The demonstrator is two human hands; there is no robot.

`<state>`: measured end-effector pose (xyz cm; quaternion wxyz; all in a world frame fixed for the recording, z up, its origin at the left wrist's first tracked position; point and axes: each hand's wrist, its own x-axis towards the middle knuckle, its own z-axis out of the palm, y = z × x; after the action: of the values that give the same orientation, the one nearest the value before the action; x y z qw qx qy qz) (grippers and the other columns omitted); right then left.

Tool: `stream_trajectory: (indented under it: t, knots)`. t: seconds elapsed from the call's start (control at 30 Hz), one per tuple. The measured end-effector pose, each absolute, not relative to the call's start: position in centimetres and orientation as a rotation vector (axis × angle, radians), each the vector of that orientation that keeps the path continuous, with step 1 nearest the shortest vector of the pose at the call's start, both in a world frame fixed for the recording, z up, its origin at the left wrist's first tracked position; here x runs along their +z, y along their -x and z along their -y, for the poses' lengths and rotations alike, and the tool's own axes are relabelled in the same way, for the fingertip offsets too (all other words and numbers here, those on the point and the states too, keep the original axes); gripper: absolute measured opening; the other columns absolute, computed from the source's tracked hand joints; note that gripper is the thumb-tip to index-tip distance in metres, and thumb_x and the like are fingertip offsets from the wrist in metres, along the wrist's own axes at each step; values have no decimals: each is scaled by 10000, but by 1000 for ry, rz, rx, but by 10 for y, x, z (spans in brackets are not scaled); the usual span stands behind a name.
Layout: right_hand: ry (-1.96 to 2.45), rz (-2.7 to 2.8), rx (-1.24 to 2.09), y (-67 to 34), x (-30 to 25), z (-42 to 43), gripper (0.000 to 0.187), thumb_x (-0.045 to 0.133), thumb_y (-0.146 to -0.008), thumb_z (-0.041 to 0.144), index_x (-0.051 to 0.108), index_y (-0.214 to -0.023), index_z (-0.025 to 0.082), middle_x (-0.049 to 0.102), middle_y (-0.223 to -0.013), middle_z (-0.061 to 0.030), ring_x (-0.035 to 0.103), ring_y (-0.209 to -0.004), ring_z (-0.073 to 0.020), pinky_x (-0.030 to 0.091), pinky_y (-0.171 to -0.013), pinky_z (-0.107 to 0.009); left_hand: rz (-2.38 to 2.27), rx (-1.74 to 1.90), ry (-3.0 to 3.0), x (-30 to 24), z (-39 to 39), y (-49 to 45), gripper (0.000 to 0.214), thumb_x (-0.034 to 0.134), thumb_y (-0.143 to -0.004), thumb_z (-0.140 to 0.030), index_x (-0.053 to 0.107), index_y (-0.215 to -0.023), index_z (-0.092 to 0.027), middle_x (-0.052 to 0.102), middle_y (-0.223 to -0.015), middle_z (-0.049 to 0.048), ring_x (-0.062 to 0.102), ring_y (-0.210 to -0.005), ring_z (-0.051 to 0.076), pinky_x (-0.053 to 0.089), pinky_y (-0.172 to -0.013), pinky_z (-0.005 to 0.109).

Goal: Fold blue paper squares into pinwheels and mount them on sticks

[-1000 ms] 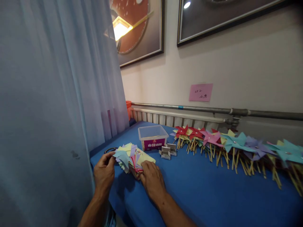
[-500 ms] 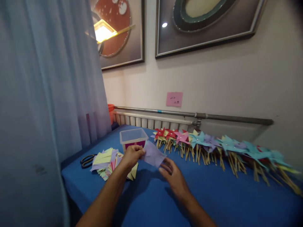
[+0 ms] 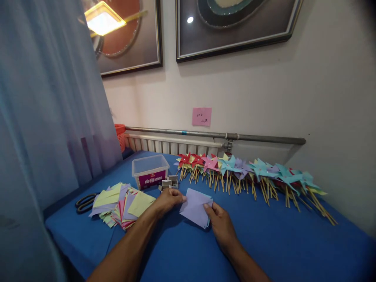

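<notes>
Blue counter (image 3: 264, 243), lilac paper (image 3: 194, 207) held over its near middle, left hand (image 3: 169, 200) pinching the left edge, right hand (image 3: 221, 222) the right. Probably best they grip lightly, edges squared, no creases.

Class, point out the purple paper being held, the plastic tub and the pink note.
Purple paper (image 3: 194, 208), head view: upper face.
Plastic tub (image 3: 151, 179), head view: front label.
Pink note (image 3: 201, 116), head view: middle.

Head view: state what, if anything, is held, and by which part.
The left hand pinches the purple paper by its left edge; the right hand by its right edge.
</notes>
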<state>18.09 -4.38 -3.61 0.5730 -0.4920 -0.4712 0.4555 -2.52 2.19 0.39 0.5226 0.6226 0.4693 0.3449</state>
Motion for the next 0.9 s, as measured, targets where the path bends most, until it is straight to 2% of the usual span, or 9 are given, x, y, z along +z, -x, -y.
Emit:
stream_trajectory:
  t: [0.1,0.2,0.3,0.43,0.5,0.73,0.9]
  knots:
    - [1219,1134,1009,-182,-27,46,543,717,-699,721,716,-808,189,693,-697,-17,609,-674,-217,468,-613,-304,-1246,803,-1647,5,-15,23,329,725,-727,-480,705,-736,-151,572,-595,-11,450,-543,118,282,-551,267]
    - [1300,1125,919,-183,-23,47,534,675,-719,713,717,-828,192,685,-695,-17,600,-673,-220,445,-589,-298,-1469,723,-2111,5,4,25,228,657,-842,-372,763,-888,-175,716,-870,65,625,-816,207,416,-717,304]
    - [1346,1128,872,-183,-22,48,499,639,-743,689,701,-823,200,659,-670,-6,584,-653,-216,436,-579,-298,-1614,474,-2615,1,26,37,221,580,-924,-280,760,-990,-170,714,-1121,141,614,-1094,288,436,-940,412]
    - [1366,1199,844,-181,-22,49,457,598,-766,663,666,-770,212,626,-639,4,559,-620,-203,415,-564,-295,-1771,247,-2846,-4,38,68,316,447,-986,-187,737,-1103,-148,659,-1288,186,541,-1259,322,341,-1098,531]
    - [1383,1244,822,-180,-23,48,447,578,-777,660,642,-732,219,621,-630,4,559,-616,-203,405,-566,-296,-1880,217,-2814,-5,37,83,320,454,-983,-192,732,-1135,-144,638,-1339,198,526,-1277,335,321,-1105,556]
    - [1340,1306,829,-175,-28,49,438,603,-791,645,646,-716,216,643,-650,-2,566,-635,-201,404,-583,-294,-2224,267,-2591,0,36,117,346,433,-959,-147,736,-1116,-97,656,-1307,235,553,-1231,368,357,-1046,558]
    - [1160,1208,1025,-160,-30,52,459,744,-723,647,720,-819,198,721,-732,-30,624,-698,-233,466,-630,-311,-2105,699,-2375,11,42,102,305,568,-911,-214,730,-1159,-139,640,-1378,201,547,-1294,360,372,-1081,503]
